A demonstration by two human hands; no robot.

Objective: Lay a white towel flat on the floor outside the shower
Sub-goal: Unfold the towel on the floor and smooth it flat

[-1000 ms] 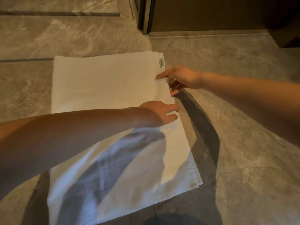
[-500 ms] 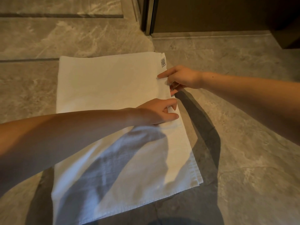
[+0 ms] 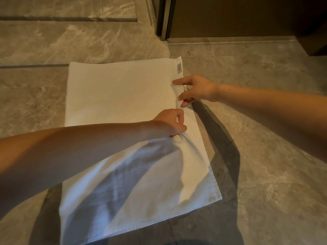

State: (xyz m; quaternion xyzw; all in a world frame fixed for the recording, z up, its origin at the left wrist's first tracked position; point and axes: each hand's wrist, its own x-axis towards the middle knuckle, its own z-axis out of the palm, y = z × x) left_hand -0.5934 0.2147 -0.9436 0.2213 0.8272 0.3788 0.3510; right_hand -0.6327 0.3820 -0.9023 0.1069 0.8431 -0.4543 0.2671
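One white towel (image 3: pixel 123 103) lies spread on the grey marbled floor (image 3: pixel 265 138), its long axis running from near the camera toward the dark door frame (image 3: pixel 164 18), a label (image 3: pixel 179 67) at its far right corner. Two bare hands work its right edge: the left hand (image 3: pixel 170 123) is closed, pinching up a small bunch of cloth, while the right hand (image 3: pixel 194 90), fingers partly spread, nips the hem.

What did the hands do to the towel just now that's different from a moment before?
The left hand went from lying flat with fingers stretched out to curling shut and pinching up a small bunch of the white towel. The right hand stayed at the towel's right edge, and the towel stayed spread on the floor.
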